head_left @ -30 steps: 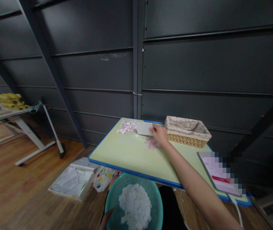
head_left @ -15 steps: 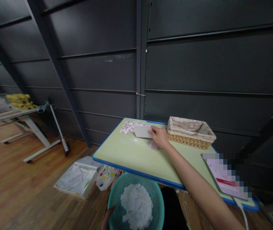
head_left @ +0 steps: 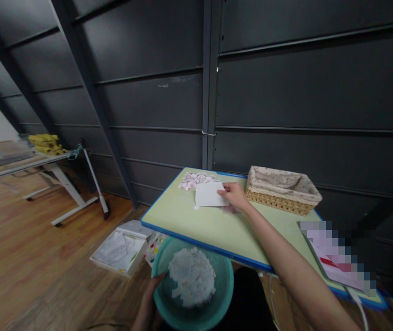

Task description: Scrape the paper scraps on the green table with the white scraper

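My right hand (head_left: 234, 195) reaches across the table and pinches the right edge of a white card (head_left: 210, 195), which is tilted over the tabletop. Just behind the card lies a heap of small white and pinkish paper scraps (head_left: 193, 178); a few more pinkish bits show under my right hand. Below the table's front edge, my left hand (head_left: 155, 284) grips the left rim of a teal plastic basin (head_left: 224, 287), thumb over the rim and the other fingers hidden. A pile of white paper scraps (head_left: 193, 276) fills the basin's middle.
A lined wicker basket (head_left: 279, 202) stands at the back right of the blue-edged table (head_left: 169, 218). A flat, partly pixelated device (head_left: 334, 257) with a cable lies at the right. An open white box (head_left: 120, 250) is on the floor, left of the basin. Dark panels rise behind.
The white card has turned to show more of its flat face. The basin has risen and tilted slightly, with my left hand higher on its rim. The whole view has shifted slightly.
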`<state>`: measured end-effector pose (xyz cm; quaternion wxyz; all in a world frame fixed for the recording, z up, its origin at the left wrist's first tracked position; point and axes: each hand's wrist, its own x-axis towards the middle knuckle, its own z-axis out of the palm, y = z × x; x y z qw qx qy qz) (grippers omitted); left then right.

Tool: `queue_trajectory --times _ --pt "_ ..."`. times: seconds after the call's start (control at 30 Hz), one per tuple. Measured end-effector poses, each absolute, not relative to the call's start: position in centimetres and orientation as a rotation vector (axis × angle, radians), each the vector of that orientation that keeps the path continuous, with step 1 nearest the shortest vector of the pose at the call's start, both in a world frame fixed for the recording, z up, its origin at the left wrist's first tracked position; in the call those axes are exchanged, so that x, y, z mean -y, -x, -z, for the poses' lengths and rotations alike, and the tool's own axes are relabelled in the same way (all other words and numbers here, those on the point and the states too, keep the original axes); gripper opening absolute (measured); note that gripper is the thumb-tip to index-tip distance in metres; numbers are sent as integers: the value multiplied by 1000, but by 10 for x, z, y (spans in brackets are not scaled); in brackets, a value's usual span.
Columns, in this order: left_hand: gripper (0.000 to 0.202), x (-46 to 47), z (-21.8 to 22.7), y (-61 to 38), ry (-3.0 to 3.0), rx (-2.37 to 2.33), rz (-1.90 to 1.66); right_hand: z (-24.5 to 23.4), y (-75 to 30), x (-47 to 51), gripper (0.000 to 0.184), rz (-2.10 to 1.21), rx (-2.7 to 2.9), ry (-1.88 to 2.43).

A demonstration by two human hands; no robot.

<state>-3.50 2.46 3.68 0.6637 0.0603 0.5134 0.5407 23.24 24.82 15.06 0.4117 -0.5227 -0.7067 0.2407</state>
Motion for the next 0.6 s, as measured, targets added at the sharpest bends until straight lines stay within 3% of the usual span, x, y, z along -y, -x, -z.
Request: queue_trajectory --times 0.17,0.33,0.6 --pt "22 -27 -58 37 -146 -1193 -1193 -150 -227 -243 33 -937 1598 1211" --pt "19 -26 -74 35 -161 -1195 -1177 -142 -230 -250 27 -949 1618 1253" --pt "29 -25 -73 37 -167 -1157 -1189 -141 -224 -239 25 -1283 1721 1148"
